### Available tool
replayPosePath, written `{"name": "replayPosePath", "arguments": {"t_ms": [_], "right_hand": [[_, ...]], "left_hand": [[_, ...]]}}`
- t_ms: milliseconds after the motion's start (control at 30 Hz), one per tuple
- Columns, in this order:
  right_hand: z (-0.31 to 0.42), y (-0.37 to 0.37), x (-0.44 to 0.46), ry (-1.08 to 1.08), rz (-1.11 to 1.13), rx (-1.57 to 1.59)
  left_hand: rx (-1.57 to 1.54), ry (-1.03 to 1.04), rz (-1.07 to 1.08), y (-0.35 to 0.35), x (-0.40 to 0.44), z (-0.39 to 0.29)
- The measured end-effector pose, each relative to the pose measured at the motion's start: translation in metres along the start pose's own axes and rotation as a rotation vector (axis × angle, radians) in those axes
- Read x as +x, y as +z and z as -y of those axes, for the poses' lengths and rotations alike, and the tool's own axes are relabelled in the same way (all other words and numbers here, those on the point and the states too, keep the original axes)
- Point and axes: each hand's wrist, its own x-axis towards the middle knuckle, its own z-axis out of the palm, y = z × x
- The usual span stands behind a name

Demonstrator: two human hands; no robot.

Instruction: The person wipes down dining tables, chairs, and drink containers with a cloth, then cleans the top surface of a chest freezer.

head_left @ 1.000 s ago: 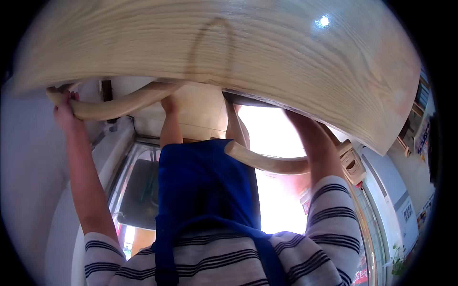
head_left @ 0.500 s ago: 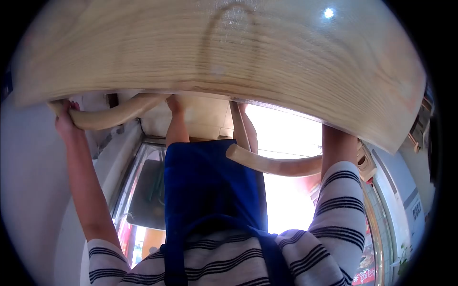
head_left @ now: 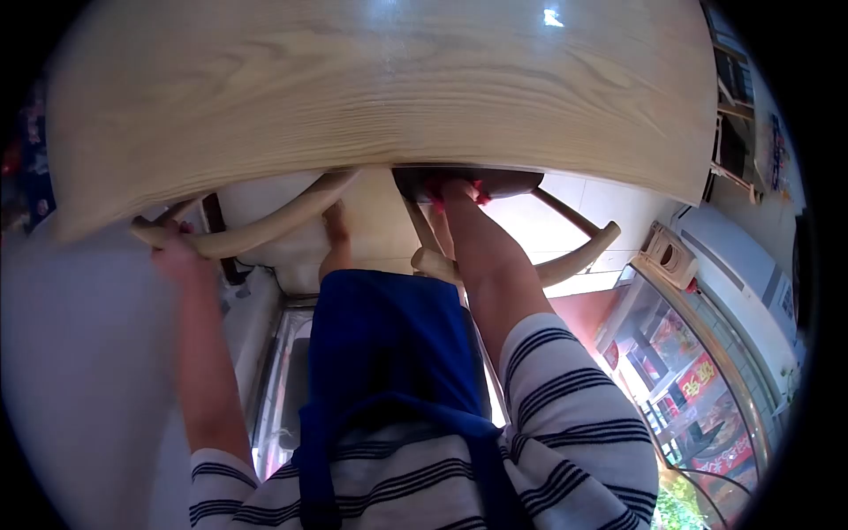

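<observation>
My left hand [head_left: 177, 253] is wrapped around the curved wooden rail of a chair [head_left: 274, 219] at the left, below the table edge. At the centre, my right hand [head_left: 459, 191] reaches under the edge and presses a red cloth [head_left: 482, 193] against the dark seat [head_left: 521, 182] of a second chair. That chair's pale wooden rail [head_left: 579, 259] curves round on the right, partly behind my forearm. The table hides the far part of the seat, and my right fingers are mostly out of sight.
A wood-grain tabletop [head_left: 380, 88] spans the upper view. A pale wall [head_left: 79, 353] runs down the left side. To the right stand a beige plastic stool [head_left: 671, 254], a white appliance [head_left: 733, 256] and a glass front with red signs [head_left: 698, 380].
My right arm has moved inward from the right, and the red cloth and dark seat now show. My left hand stays on its chair rail. The view has shifted.
</observation>
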Motion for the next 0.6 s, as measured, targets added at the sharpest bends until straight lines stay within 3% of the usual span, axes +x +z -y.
{"name": "replayPosePath", "arguments": {"t_ms": [100, 267, 300, 367, 400, 500, 567, 600], "right_hand": [[0.018, -0.002, -0.026, 0.211, 0.365, 0.345], [0.061, -0.08, -0.106, 0.041, 0.81, 0.355], [0.065, -0.104, -0.136, 0.005, 0.802, 0.412], [0.067, -0.152, -0.184, 0.037, 1.22, 0.638], [0.055, -0.168, -0.191, 0.008, 1.22, 0.662], [0.027, -0.212, -0.205, -0.101, 1.167, 1.014], [0.01, -0.238, -0.214, -0.288, 1.299, 1.334], [0.006, -0.254, -0.218, -0.24, 1.371, 1.447]], "left_hand": [[-0.004, 0.018, 0.027, 0.005, 0.006, 0.005], [0.034, 0.024, 0.096, 0.006, 0.008, 0.008], [0.232, 0.217, 0.163, 0.007, 0.001, 0.006], [0.539, 0.494, 0.267, -0.004, -0.056, -0.015], [0.65, 0.591, 0.328, -0.01, -0.096, -0.028], [0.194, -0.214, 0.437, -0.018, -0.137, 0.056], [0.274, -0.509, 0.816, -0.017, -0.201, 0.084], [0.34, -0.626, 1.019, -0.016, -0.234, 0.097]]}}
